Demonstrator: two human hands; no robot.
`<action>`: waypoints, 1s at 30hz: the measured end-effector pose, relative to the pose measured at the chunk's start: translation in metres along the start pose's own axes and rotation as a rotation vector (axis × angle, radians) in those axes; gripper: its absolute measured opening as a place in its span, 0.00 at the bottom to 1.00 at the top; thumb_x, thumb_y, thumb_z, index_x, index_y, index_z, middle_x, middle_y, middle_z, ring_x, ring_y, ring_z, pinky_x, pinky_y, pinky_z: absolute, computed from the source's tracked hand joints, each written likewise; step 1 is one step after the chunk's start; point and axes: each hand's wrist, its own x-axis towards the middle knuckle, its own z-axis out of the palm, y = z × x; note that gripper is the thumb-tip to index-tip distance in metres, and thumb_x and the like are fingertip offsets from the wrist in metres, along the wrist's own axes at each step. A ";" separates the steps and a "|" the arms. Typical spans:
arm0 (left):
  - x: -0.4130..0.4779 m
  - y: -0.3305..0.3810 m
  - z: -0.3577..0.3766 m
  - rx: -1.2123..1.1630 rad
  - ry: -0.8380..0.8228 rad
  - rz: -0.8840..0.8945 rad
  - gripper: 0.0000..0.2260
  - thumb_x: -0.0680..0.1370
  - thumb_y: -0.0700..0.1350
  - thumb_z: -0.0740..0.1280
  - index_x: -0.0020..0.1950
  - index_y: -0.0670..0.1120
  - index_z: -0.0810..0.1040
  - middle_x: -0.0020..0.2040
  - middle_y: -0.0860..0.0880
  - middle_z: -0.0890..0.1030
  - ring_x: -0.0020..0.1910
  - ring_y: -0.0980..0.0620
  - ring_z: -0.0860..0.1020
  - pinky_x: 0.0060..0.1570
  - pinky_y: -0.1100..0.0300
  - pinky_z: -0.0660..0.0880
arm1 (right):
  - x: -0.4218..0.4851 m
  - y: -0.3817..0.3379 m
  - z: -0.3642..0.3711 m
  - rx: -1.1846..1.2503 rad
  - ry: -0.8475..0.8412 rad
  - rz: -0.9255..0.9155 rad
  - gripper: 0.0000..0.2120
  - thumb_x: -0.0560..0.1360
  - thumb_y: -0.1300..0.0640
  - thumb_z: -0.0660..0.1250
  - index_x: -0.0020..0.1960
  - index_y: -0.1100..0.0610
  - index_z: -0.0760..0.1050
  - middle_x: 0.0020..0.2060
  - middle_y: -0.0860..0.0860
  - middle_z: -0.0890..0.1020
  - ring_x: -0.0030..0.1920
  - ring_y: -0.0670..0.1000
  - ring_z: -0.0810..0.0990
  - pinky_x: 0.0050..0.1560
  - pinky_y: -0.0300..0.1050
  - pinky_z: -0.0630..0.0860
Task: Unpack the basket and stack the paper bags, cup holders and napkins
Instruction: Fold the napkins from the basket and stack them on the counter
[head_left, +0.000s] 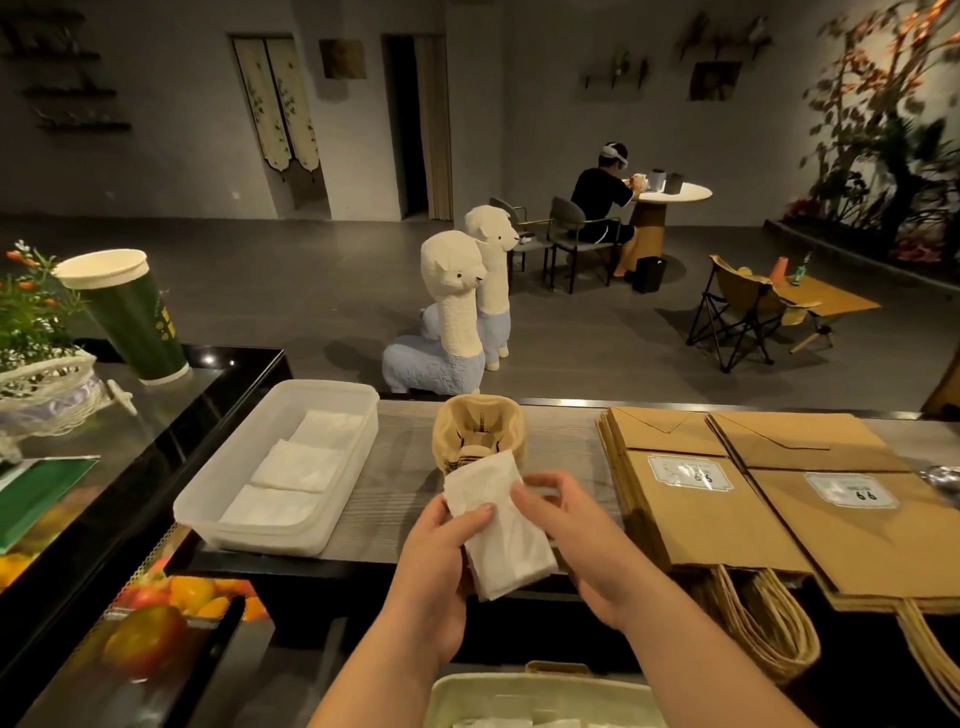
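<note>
Both hands hold one wad of napkins (506, 530) above the counter (405, 467): the left hand (441, 551) grips it with the thumb on top, and the right hand (587, 540) pinches its right edge. At ten o'clock from the wad, a clear tub (363, 452) holds three napkin piles (298, 465). At twelve o'clock stands one stack of cup holders (480, 426). At three o'clock lie two piles of paper bags (691, 514). At six o'clock sits the basket (519, 691).
</note>
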 end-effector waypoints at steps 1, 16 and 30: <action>0.000 0.000 0.000 -0.028 0.035 0.011 0.13 0.80 0.41 0.69 0.63 0.51 0.80 0.56 0.46 0.87 0.58 0.41 0.84 0.56 0.43 0.80 | -0.003 0.008 0.003 -0.015 -0.003 0.007 0.24 0.74 0.42 0.73 0.66 0.45 0.70 0.57 0.47 0.83 0.55 0.47 0.83 0.50 0.42 0.77; 0.000 -0.003 0.004 -0.160 0.220 0.113 0.12 0.80 0.42 0.68 0.60 0.56 0.81 0.53 0.49 0.87 0.56 0.44 0.83 0.50 0.50 0.78 | 0.003 0.023 0.028 -0.338 0.377 -0.374 0.18 0.73 0.48 0.76 0.56 0.42 0.69 0.54 0.39 0.74 0.56 0.43 0.75 0.50 0.35 0.73; -0.003 0.000 0.005 -0.258 0.239 0.188 0.13 0.81 0.40 0.67 0.63 0.54 0.79 0.56 0.46 0.86 0.54 0.44 0.84 0.46 0.51 0.79 | 0.005 0.021 0.030 -0.133 0.355 -0.199 0.06 0.73 0.52 0.76 0.40 0.50 0.80 0.57 0.46 0.79 0.63 0.46 0.73 0.56 0.43 0.70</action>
